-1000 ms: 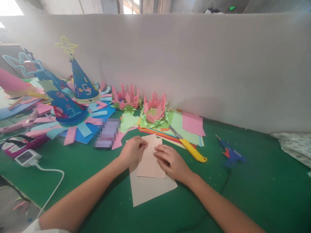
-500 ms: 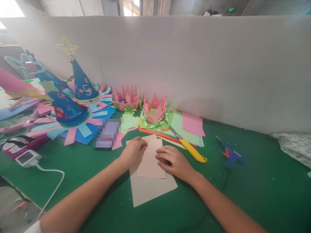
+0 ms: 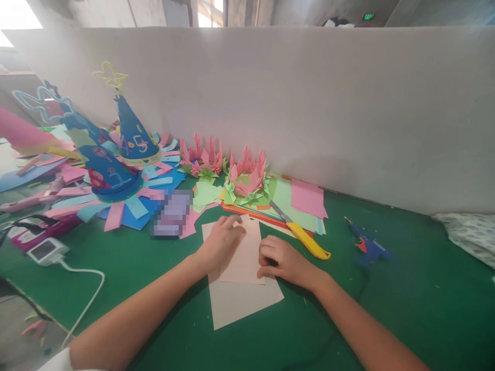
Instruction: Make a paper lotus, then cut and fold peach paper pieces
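Observation:
A pale pink sheet of paper (image 3: 247,257) lies on a larger cream sheet (image 3: 243,301) on the green table. My left hand (image 3: 220,242) rests on the pink sheet's left and top part, fingers bent and pressing on it. My right hand (image 3: 284,257) has its fingers curled at the pink sheet's right edge, pinching or pressing it.
A yellow-handled utility knife (image 3: 305,239) lies just right of my hands on a stack of coloured paper (image 3: 290,206). Pink paper lotus flowers (image 3: 245,175) stand behind. Blue party hats (image 3: 131,136) and paper strips lie at left, a blue glue gun (image 3: 367,245) at right, a white charger (image 3: 46,250) with cable at left.
My left hand has slid right and up across the pink sheet. My right hand has curled tighter at the sheet's right edge and shifted slightly right.

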`<state>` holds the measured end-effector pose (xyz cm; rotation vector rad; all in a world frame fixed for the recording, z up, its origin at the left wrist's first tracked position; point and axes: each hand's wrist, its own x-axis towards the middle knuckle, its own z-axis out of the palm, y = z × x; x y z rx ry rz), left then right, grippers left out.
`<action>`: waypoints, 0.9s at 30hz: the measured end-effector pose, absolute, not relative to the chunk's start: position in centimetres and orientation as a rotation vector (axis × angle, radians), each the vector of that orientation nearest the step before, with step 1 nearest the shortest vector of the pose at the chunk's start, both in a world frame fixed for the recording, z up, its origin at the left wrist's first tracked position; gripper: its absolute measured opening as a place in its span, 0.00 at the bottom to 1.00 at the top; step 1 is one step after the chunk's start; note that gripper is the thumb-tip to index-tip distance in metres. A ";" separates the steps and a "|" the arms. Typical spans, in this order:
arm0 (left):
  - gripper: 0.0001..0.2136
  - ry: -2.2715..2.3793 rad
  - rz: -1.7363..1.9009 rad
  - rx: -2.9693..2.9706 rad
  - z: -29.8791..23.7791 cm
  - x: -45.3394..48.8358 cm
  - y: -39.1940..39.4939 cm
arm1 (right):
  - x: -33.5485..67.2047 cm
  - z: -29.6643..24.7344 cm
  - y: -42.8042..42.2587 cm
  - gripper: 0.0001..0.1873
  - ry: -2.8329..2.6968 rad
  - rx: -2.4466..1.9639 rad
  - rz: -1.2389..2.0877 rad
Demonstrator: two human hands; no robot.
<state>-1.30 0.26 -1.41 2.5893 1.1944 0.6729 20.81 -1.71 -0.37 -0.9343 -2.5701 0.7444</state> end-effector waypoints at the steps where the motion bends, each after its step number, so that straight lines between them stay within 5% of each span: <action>1: 0.10 1.035 0.607 2.638 -1.3 -1.1 0.3 | 20.8 -0.4 -1.7 0.19 -2.582 -0.923 0.747; 5: 0.11 0.791 0.485 2.707 -1.2 -0.1 0.4 | 20.8 -0.4 -1.5 0.20 -2.608 -0.925 0.759; 27: 0.18 1.179 0.389 2.776 -1.3 1.7 -1.6 | 20.5 0.2 -1.1 0.20 -2.620 -1.001 0.893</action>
